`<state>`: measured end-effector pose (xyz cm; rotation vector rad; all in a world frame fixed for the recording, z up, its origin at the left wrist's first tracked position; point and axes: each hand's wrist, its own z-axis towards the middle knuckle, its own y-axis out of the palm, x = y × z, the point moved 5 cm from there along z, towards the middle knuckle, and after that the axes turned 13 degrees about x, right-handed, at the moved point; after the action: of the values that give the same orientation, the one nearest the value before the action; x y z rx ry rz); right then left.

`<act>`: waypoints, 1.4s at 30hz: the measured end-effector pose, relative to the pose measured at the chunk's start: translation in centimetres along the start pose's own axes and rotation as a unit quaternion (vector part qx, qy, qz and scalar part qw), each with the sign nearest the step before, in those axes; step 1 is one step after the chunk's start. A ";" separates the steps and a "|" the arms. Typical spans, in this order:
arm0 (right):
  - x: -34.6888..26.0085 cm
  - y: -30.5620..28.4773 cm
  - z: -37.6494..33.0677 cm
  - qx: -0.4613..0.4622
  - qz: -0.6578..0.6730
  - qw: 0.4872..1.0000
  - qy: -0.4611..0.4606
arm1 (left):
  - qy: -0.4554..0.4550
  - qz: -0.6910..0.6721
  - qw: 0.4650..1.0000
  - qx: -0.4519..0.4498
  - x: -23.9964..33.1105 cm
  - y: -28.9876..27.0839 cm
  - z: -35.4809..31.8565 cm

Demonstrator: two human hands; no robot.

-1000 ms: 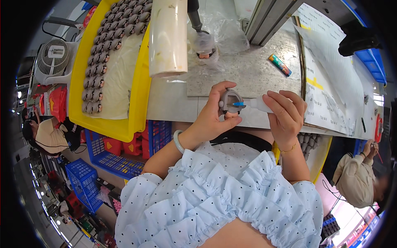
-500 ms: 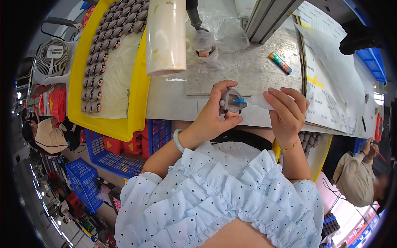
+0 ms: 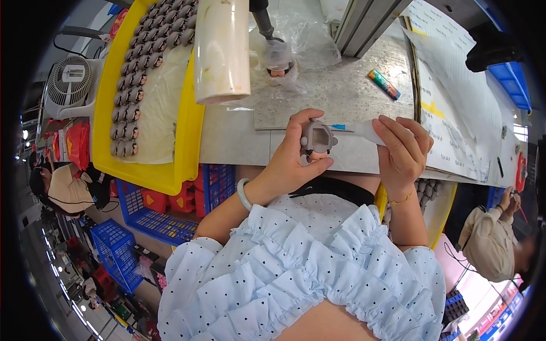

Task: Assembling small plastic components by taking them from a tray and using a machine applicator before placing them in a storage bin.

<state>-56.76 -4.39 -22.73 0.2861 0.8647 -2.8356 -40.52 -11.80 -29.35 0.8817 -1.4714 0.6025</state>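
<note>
A: What is the left hand [image 3: 296, 152] doing?

B: Its grip is closing around a grey toy head [image 3: 317, 137], holding it over the near part of the table [image 3: 230, 136], hollow side showing. The right hand [image 3: 405, 149] is pinching a white bottle [image 3: 365, 132], and its blue tip [image 3: 338, 127] is pointing at the toy's upper right edge — I cannot tell whether they are touching.

A: What is standing around them?

B: A tall white roll [image 3: 223, 57] is rising on the left, hiding part of the table and the upper wall of a yellow tray [image 3: 189, 142]. Rows of matching toy heads [image 3: 129, 94] are filling that tray's left and far parts. A metal post [image 3: 367, 27] is blocking some of the view beyond the hands, and a wrapped piece [image 3: 277, 63] is sitting to its left among clear plastic. Further off, a fan [image 3: 70, 82] is standing at the left, and a co-worker [image 3: 489, 244] is sitting or standing at the right.

A: Any writing?

B: Small dark print is repeating across the white sheets [image 3: 455, 139] on the right, beside yellow tape [image 3: 433, 109]. A colourful tube [image 3: 384, 84] is lying on the grey board [image 3: 341, 99] — its markings are showing too small to read.
</note>
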 end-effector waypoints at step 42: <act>31.4 -2.4 -1.5 -0.203 0.044 0.870 0.447 | 0.113 -0.008 0.990 0.082 -0.6 -0.1 0.2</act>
<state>-87.51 -4.66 -29.89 1.5779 1.4952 -2.2594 -40.58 -11.98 -29.98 0.9191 -1.2225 0.7925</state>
